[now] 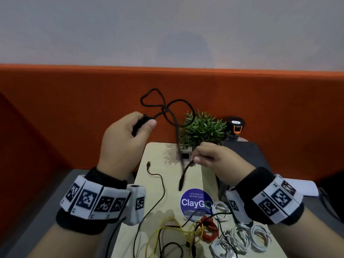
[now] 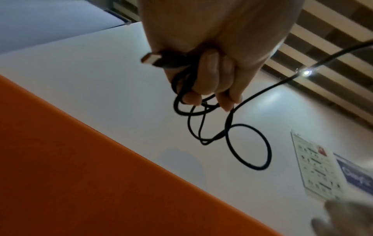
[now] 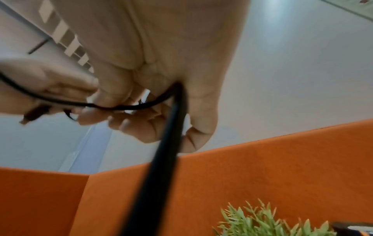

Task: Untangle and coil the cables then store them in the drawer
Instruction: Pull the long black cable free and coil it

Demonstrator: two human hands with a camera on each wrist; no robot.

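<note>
Landmark: round blue ClayGo sticker [image 1: 195, 202] on the beige desk [image 1: 158, 155].

Nearest the viewer, below the sticker: tangle of yellow cable [image 1: 167, 229], red cable [image 1: 209, 229] and thin black cable [image 1: 158, 198]; coiled white cables [image 1: 242, 237] just right of it. All appear light, limp, prone to snagging each other; best lifted one at a time by a plug end.

Above the sticker, in the air: black USB cable [image 1: 175, 116], thin, flexible, holds loose loops, one crossing unresolved.
- Left hand [image 1: 124, 144], up and left of the sticker: fingers curled round gathered turns and the USB plug [image 2: 151, 58].
- Right hand [image 1: 217, 162], just above the sticker: thumb and fingers pinch the cable near its free tail, which dangles toward the sticker.

Judgement: slide the pinch along the cord to feed slack; avoid tugging at connectors.

Beyond: artificial plant [image 1: 202, 127] and dark bottle [image 1: 234, 127] near the desk's far edge; orange partition [image 1: 74, 108] behind. Open room lies above the desk, left of the plant. Drawer not in view.
</note>
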